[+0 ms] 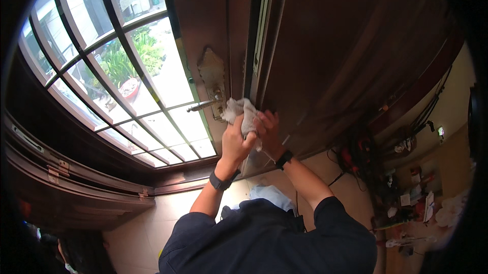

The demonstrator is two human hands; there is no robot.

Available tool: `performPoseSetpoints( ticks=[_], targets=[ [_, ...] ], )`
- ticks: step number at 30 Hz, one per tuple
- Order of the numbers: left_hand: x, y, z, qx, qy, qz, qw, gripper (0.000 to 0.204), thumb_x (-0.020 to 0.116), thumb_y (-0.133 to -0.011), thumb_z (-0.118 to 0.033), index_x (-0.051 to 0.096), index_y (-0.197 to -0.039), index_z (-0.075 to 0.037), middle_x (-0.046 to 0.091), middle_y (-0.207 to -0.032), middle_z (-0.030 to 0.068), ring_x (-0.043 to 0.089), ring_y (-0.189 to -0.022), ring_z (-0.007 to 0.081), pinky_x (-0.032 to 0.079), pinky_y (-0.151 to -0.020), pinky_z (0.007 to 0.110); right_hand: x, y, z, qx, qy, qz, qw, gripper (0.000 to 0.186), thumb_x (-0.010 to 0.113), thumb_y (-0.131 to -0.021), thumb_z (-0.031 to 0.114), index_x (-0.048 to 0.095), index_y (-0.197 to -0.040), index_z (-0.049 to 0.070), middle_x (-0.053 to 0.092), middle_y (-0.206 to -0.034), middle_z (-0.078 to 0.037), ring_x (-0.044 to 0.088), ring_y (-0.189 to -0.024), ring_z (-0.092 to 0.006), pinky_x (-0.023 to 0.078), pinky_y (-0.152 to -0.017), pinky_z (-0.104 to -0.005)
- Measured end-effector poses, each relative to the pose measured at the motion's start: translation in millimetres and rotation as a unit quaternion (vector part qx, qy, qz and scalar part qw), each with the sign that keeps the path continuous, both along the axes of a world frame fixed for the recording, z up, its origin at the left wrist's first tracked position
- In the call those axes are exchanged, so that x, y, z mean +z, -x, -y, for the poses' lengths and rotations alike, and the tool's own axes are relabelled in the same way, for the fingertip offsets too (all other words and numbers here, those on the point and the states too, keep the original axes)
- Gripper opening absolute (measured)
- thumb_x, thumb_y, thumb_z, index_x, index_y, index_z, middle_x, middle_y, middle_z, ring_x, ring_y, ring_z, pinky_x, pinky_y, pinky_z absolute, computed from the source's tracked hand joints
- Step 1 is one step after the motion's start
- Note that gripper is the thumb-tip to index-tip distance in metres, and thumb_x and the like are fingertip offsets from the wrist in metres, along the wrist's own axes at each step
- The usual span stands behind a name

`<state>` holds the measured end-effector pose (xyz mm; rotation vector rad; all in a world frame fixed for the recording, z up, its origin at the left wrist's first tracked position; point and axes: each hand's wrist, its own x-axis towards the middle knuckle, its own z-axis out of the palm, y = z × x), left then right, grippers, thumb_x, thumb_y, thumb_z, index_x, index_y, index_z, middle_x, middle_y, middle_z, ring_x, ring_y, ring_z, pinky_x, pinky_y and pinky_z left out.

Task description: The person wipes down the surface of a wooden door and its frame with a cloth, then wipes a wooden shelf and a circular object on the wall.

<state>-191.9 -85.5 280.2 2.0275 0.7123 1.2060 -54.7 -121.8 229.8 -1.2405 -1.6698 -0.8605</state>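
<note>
A pale grey-white cloth [244, 109] is bunched against the edge of a dark brown door, just right of its metal lever handle [203, 105]. My left hand [236, 142] is closed on the lower part of this cloth, thumb towards the right. Beside it, my right hand [269, 131] has its fingers bent around the cloth's right side; a bit of fabric hangs between the hands. An ornate metal backplate [211, 68] rises above the lever. Each wrist wears a black band.
On the left, a barred glass panel [147, 86] shows plants outside. A dark door panel [351, 45] fills the upper right. A folded wooden door [71, 182] stands at lower left. Cluttered items [417, 198] lie at right, beyond the tiled floor [325, 170].
</note>
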Motion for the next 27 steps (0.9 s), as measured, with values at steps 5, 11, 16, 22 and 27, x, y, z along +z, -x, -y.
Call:
performPoseSetpoints(
  ticks=[5,11,16,22,27],
  targets=[
    [-37,12,2,-0.017,0.089,0.011,0.996,0.042,0.055,-0.07,-0.018,0.052,-0.107,0.001,0.058,-0.092,0.0257,0.057,-0.08,0.0413,0.047,-0.07,0.042,-27,10,11,0.002,0.076,0.011,0.997,0.053,0.063,-0.074,0.028,0.043,-0.122,0.017,0.042,-0.127,-0.008,0.043,-0.113,-0.0294,0.034,-0.089,-0.0515],
    [0,12,7,-0.01,-0.032,0.144,0.989,0.052,0.066,-0.061,-0.001,0.053,-0.111,0.002,0.061,-0.098,0.0184,0.061,-0.09,0.0309,0.048,-0.079,0.035,18,1,-2,0.057,0.045,-0.011,0.997,0.049,0.063,-0.077,0.025,0.044,-0.122,0.016,0.045,-0.124,-0.01,0.045,-0.115,-0.0309,0.034,-0.093,-0.0509],
    [50,-9,15,0.049,-0.143,0.175,0.973,0.052,0.073,-0.061,-0.006,0.055,-0.11,0.001,0.061,-0.1,0.0187,0.062,-0.09,0.0312,0.05,-0.078,0.035,87,-10,-7,0.095,-0.091,0.019,0.991,0.044,0.062,-0.078,0.018,0.045,-0.119,0.014,0.048,-0.119,-0.012,0.05,-0.108,-0.032,0.036,-0.093,-0.0506],
    [18,-25,27,-0.011,-0.15,0.138,0.979,0.049,0.074,-0.062,-0.008,0.057,-0.108,-0.004,0.063,-0.094,0.0174,0.063,-0.086,0.0329,0.051,-0.073,0.036,3,-43,6,0.002,-0.105,-0.039,0.994,0.019,0.061,-0.074,0.014,0.057,-0.091,0.006,0.057,-0.106,-0.015,0.049,-0.106,-0.0345,0.036,-0.09,-0.0521],
    [-14,9,23,0.016,-0.065,0.079,0.995,0.047,0.076,-0.06,-0.005,0.058,-0.104,-0.003,0.063,-0.092,0.0174,0.063,-0.084,0.032,0.051,-0.073,0.035,-22,-10,6,0.017,0.021,-0.049,0.998,0.024,0.063,-0.071,0.017,0.059,-0.095,0.013,0.057,-0.11,-0.015,0.048,-0.108,-0.0348,0.034,-0.092,-0.0536]
  ],
)
